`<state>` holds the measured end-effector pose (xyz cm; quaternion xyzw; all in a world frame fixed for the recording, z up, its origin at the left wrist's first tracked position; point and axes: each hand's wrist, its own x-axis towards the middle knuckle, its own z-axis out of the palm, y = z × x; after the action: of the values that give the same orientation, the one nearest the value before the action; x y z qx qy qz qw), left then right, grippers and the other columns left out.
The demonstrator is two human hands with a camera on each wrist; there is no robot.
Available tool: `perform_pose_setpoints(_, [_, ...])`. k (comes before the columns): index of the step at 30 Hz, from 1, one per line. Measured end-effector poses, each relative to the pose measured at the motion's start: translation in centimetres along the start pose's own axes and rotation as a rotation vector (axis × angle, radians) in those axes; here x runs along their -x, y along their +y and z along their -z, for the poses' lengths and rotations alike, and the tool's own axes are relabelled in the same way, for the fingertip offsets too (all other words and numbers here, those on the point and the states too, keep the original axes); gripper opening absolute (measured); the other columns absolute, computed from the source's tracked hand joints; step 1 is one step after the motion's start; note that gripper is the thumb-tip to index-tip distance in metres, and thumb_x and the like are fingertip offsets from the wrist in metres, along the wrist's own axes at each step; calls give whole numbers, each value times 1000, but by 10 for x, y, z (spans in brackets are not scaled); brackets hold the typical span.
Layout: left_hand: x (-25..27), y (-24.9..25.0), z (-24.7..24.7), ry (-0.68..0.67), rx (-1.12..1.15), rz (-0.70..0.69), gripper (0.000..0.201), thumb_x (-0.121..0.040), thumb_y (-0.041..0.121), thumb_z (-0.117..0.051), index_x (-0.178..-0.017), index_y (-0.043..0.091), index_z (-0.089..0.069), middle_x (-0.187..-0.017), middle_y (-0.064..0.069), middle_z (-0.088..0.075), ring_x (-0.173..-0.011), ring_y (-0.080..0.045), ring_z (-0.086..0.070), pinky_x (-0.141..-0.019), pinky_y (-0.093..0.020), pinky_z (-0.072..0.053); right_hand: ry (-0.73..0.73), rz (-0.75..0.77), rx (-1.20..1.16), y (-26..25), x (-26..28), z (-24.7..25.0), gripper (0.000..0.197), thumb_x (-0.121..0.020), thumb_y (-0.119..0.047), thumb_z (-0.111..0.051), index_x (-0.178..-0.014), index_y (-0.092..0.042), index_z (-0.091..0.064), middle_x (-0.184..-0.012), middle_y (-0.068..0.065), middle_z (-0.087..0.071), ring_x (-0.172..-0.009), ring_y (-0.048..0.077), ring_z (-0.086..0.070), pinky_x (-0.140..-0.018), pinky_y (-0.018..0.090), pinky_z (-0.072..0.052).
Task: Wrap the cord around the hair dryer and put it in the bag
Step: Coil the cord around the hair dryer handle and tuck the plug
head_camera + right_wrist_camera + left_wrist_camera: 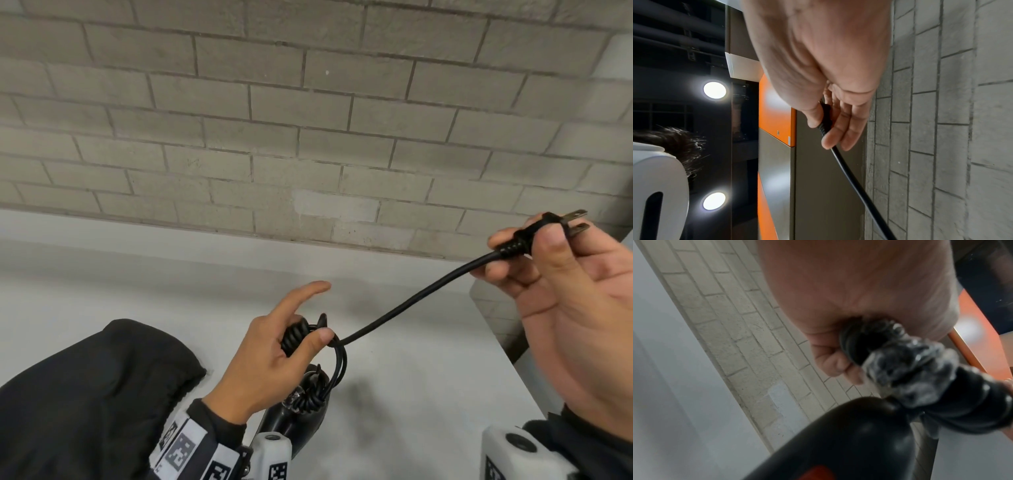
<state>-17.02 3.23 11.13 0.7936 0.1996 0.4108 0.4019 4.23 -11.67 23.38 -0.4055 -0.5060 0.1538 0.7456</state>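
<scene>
A grey brick wall (308, 113) fills the top, from 9 o'clock round to 3 o'clock, and a flat white table (171, 274) sits below it. In the right wrist view, two round lights (714, 90) shine at 9 o'clock and 7 o'clock in a dark room. An orange panel (777, 113) sits in the middle, on a grey post (818, 186).

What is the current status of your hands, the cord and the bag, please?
Left hand grips black hair dryer at wrapped handle. Right hand pinches two-prong plug; black cord runs between hands. Black fabric bag at left, nothing blocking.
</scene>
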Motion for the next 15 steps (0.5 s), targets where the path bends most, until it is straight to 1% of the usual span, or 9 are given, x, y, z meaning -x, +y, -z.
perform_pose_setpoints(1, [0,0,0,-14,0,-9,29,-90,52,-57,-117,43,-60,-53,1,-44,-44,-16,-42,-48,-30,-38,5,-5,-2,1,-1,0,15,-83,-38,-63,-85,-24,-66,-85,-1,-71,-64,11,-65,-78,34,-58])
perform_pose_setpoints(3, [0,0,1,-25,-12,-27,21,-91,52,-56,-104,37,-62,-52,3,-43,-43,-10,-39,-47,-28,-35,21,-18,-4,2,-2,0,14,-84,-36,-61,-84,-23,-66,-85,0,-71,-64,11,-65,-79,35,-58])
perform_pose_setpoints(5, [0,0,2,1,-32,-35,22,-91,53,-57,-92,32,-60,-51,1,-44,-43,-9,-39,-46,-28,-34,45,-35,-8,4,-3,1,13,-86,-33,-59,-84,-22,-66,-85,0,-71,-64,11,-64,-81,36,-58])
perform_pose_setpoints(7, [0,0,2,25,-74,-50,25,-92,53,-56,-86,29,-59,-49,7,-43,-44,-6,-37,-47,-22,-32,79,-51,-13,5,-4,3,13,-88,-30,-56,-84,-20,-64,-85,-1,-71,-64,10,-64,-82,36,-58])
perform_pose_setpoints(8, [0,-1,2,23,-103,-62,26,-93,52,-55,-84,28,-60,-49,12,-43,-44,-6,-37,-49,-18,-31,93,-57,-16,6,-4,3,14,-90,-29,-55,-84,-20,-64,-85,-1,-71,-64,10,-63,-82,36,-58])
perform_pose_setpoints(10, [-1,0,1,4,-164,-76,31,-95,55,-50,-83,29,-61,-51,16,-46,-45,-7,-40,-50,-16,-31,115,-66,-27,6,-6,4,17,-92,-27,-53,-81,-21,-65,-85,-1,-70,-64,9,-63,-85,38,-58])
perform_pose_setpoints(14, [0,1,-3,-43,-248,-76,43,-95,65,-38,-83,31,-60,-56,19,-50,-49,-6,-45,-50,-14,-31,130,-76,-41,4,-9,5,22,-93,-26,-52,-78,-24,-67,-83,-1,-70,-63,8,-61,-89,40,-57])
perform_pose_setpoints(15, [1,3,-3,-61,-261,-74,44,-95,67,-36,-84,30,-59,-57,18,-49,-50,-6,-45,-50,-16,-32,130,-79,-45,4,-9,5,22,-93,-26,-52,-78,-23,-67,-83,-2,-69,-63,8,-61,-90,40,-57])
